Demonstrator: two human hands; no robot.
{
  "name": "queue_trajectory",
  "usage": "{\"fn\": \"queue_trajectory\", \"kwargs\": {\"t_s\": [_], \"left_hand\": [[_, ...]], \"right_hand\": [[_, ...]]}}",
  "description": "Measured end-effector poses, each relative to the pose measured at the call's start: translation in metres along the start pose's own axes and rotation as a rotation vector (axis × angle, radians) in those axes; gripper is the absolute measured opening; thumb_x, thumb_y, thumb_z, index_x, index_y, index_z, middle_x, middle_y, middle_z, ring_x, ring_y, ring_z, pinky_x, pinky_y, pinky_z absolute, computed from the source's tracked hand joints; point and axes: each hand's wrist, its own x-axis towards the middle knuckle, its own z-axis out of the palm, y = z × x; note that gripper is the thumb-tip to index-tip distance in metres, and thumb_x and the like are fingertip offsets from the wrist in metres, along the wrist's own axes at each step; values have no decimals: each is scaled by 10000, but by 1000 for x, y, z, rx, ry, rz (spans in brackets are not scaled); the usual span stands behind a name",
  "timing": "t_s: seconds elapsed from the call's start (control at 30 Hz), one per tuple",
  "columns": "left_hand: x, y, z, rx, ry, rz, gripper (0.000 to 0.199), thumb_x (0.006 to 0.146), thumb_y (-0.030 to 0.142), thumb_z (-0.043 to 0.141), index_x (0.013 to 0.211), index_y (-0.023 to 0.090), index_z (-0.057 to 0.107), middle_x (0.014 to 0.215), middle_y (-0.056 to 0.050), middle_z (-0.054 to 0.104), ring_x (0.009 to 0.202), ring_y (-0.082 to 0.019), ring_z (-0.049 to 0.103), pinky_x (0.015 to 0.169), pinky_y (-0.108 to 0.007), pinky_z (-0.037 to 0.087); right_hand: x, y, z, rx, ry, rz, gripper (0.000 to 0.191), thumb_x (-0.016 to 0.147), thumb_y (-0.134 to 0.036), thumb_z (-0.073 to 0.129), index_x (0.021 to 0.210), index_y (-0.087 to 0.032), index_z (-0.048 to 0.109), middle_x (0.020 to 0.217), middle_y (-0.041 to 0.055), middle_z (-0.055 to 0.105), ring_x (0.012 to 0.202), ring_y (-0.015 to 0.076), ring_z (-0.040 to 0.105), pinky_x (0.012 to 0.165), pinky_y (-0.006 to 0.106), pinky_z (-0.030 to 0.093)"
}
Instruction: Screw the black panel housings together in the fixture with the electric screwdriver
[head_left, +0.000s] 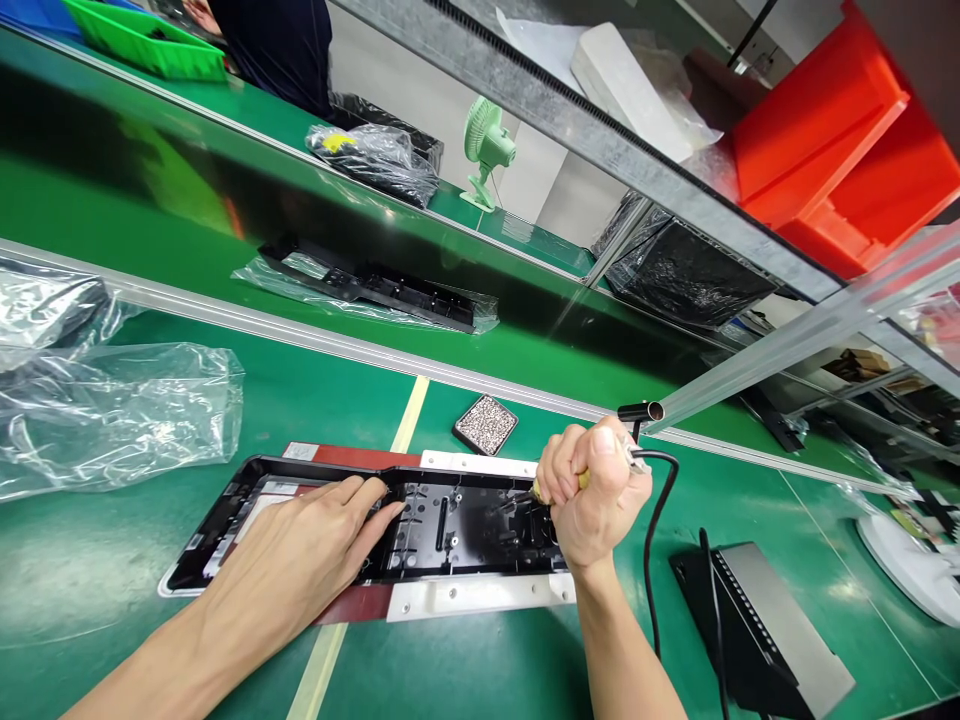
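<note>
A long black plastic housing (480, 520) lies in a fixture with white side rails (480, 597) and a dark red base (352, 606). My left hand (322, 530) reaches over its left section, fingers and thumb closed on the dividing edge near the middle. In a fist, my right hand (596, 490) grips a soldering iron with a yellowish handle and a black cord (664, 530). The iron's thin metal tip (516, 500) points down and left into the right section of the housing. Whether the tip touches the plastic I cannot tell.
Behind the housing sits a square pad of metal shavings (486, 425). Clear plastic bags (135, 415) lie at left. Another black housing (375, 290) rests on a green conveyor belt (187, 250). At right stands a dark metal box (765, 630); a red bin (832, 140) is overhead. A person (274, 50) is across the belt.
</note>
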Motion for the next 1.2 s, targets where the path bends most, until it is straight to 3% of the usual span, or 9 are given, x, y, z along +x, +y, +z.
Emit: {"fn": "queue_trajectory", "kwargs": {"t_s": [0.67,1.2], "left_hand": [[1,1,1,-20,-35,-6,397,1058,457,345,1005,205,648,881,-64,736,643,-246,714,494,-320,319],[0,0,8,-38,-62,20,458,1069,464,321,1161,185,672,1050,-99,738,732,-254,734,537,-336,412]], "right_hand": [[0,1,-2,1,-10,-12,406,952,-346,584,614,-226,393,443,-98,327,342,63,248,305,184,230],[-2,1,-3,3,-13,-15,392,945,-328,578,619,-218,389,443,-98,337,354,62,267,320,177,263]]}}
